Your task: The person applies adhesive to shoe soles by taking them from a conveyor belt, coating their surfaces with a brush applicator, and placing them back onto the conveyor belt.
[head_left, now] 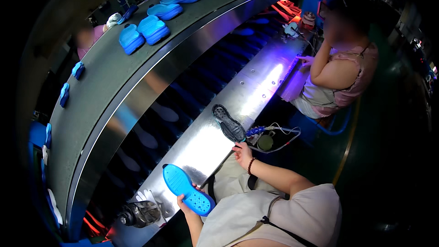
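A bright blue shoe sole (180, 184), with a pattern of holes at its near end, is tilted over the bench edge. My left hand (186, 202) grips it by its sides, thumb and fingers wrapped round the near half. Farther right, a black shoe sole (228, 123) with a pitted inner face lies along the metal bench (206, 144). My right hand (242, 153) has its fingers closed at the near end of that black sole, where a bit of teal shows.
Beyond the bench a curved conveyor belt (109, 71) carries several blue soles (154, 29). A clear bottle (141, 213) and a white glove (147, 196) lie at the near left. A blue jointed hose (255, 131) sits beside a round green container (265, 142). A co-worker (338, 64) sits at the right.
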A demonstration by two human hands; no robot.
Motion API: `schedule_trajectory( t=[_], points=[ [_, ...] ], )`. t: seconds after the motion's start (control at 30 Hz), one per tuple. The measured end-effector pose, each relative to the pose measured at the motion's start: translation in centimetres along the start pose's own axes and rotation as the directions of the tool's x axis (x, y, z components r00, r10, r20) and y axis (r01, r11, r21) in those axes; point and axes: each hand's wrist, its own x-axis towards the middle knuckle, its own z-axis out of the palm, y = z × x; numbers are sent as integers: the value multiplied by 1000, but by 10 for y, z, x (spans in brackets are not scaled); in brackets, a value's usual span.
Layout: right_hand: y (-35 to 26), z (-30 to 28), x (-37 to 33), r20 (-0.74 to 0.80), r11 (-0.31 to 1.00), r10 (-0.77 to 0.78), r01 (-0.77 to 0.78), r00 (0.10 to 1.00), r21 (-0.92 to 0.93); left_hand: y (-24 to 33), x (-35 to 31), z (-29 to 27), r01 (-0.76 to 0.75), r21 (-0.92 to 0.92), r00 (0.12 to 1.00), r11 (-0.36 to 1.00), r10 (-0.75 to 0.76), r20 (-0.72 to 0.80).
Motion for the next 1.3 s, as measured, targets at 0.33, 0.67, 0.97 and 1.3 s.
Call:
schedule_trajectory(
  t=[0.33, 0.67, 0.97, 1.3],
  points=[
    [-63, 88, 2, 638, 218, -656, 910, 403, -352, 7, -5, -7, -30, -27, 999, 999, 31, 35],
    [-104, 111, 26, 637, 156, -469, 768, 611, -621, -12, -3, -11, -51, -100, 998, 994, 53, 21],
    [-109, 113, -47, 762, 735, -243, 626, 601, -260, 12, 5, 12, -100, -9, 995, 995, 100, -30],
    [-85, 124, -137, 918, 851, -23, 490, 396, -190, 4, 59, 91, -4, -10, 988, 1000, 6, 151]
  ],
)
